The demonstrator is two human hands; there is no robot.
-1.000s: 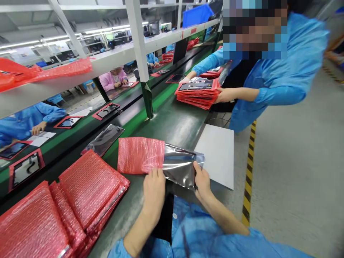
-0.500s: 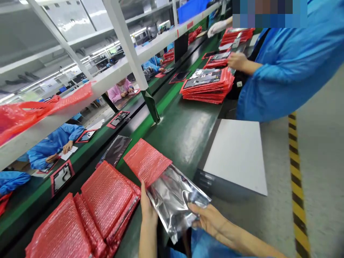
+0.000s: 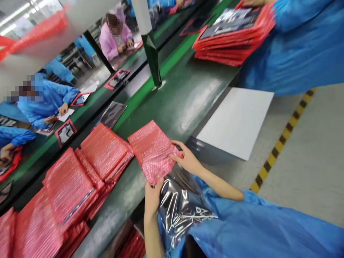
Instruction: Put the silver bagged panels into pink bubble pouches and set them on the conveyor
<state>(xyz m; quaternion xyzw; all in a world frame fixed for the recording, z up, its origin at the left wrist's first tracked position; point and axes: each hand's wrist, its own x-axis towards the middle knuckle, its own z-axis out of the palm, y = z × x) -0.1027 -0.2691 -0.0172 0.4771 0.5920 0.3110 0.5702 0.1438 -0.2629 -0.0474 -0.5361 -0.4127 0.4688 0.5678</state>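
Observation:
Over the bench edge, a red bubble-wrap pouch [image 3: 154, 148] is held between my two hands. My left hand [image 3: 152, 197] pinches its lower corner, thumb on top. At its right edge my right hand [image 3: 188, 159] is closed, fingers pressing on the bubble surface. A shiny silver antistatic bag [image 3: 182, 204] hangs from the pouch's lower end toward my lap; where the two meet is partly hidden by my hands and the pouch. To the left, stacked red bubble pouches [image 3: 103, 152] lie on the green bench [image 3: 172, 104].
A dark film-wrapped flat item [image 3: 111, 114] lies behind the stacks. A white board [image 3: 236, 122] juts from the bench's right side. A green-wrapped post [image 3: 152, 61] rises mid-bench. Beyond stands a tall pile of red pouches [image 3: 233, 36] beside a co-worker in blue [image 3: 301, 46].
My right hand has gone from the silver bag to the red pouch's right edge. The silver bag now hangs lower, toward my lap. The view has tilted and shifted.

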